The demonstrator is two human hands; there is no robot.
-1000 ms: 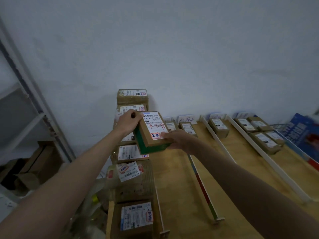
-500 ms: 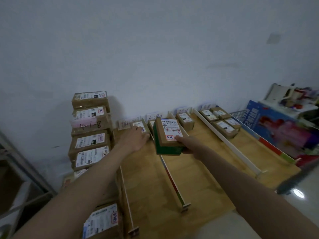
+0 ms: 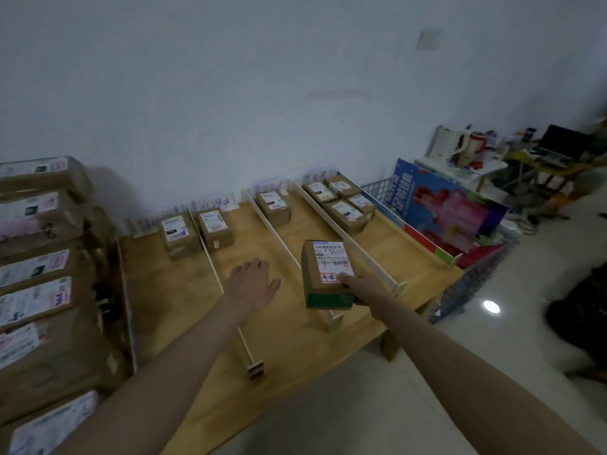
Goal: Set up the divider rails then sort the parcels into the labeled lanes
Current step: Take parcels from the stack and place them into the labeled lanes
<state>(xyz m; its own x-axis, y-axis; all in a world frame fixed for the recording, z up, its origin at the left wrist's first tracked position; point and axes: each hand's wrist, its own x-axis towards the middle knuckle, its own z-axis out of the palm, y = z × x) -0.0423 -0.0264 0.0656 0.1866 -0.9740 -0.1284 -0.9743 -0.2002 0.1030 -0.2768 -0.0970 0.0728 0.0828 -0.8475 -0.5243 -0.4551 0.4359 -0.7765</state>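
My right hand (image 3: 356, 285) grips a brown parcel (image 3: 326, 274) with a green lower band and a white label, held above the front end of a white divider rail (image 3: 274, 229). My left hand (image 3: 254, 284) hovers open, fingers spread, over the second lane of the wooden table (image 3: 170, 290). Further rails (image 3: 210, 254) (image 3: 348, 239) split the table into lanes. Small parcels sit at the far ends: one (image 3: 177, 233) in the left lane, one (image 3: 215, 228) beside it, one (image 3: 273, 206) in the third lane, several (image 3: 341, 201) in the right lane. Handwritten lane labels (image 3: 215, 203) stand against the wall.
A tall stack of labelled parcels (image 3: 36, 274) fills the left side. A wire basket (image 3: 473, 287) holding a blue and pink board (image 3: 446, 208) stands right of the table. Cluttered desks with a laptop (image 3: 561, 142) are at far right. Pale floor lies in front.
My view has swung right and back. My right hand carried the parcel rightwards from the stack to above the third lane's rail. My left hand let go of it and now hovers open.
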